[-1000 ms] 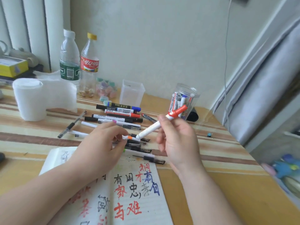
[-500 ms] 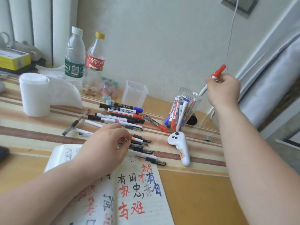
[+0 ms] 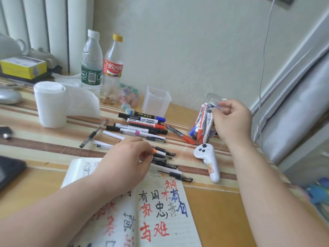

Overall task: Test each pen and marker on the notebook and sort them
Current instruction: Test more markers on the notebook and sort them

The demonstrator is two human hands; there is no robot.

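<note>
The left hand (image 3: 130,157) lay at the top edge of the open notebook (image 3: 179,234), its fingers curled, thumb and forefinger pinching the end of a white pen with an orange band (image 3: 160,153). That pen rested in a loose cluster of black-clipped pens (image 3: 169,165) running from the hand's 3 o'clock down to its 5 o'clock.

The right hand (image 3: 231,120) hung well apart from the left, at its 2 o'clock, fingers curled at the rim of a clear jar (image 3: 216,97); whether they gripped anything could not be told. Inside the jar stood capped markers (image 3: 202,122), blue and red ends down.

A white controller (image 3: 208,163) lay at the jar's 6 o'clock. At its 9 o'clock a row of markers (image 3: 142,123) lay side by side on the striped table (image 3: 222,211), with one red-capped marker (image 3: 179,134) between row and jar. Farther off, at the row's 10 o'clock, stood a paper roll (image 3: 49,104), and at 11 o'clock a water bottle (image 3: 91,63) and a cola bottle (image 3: 113,66).
</note>
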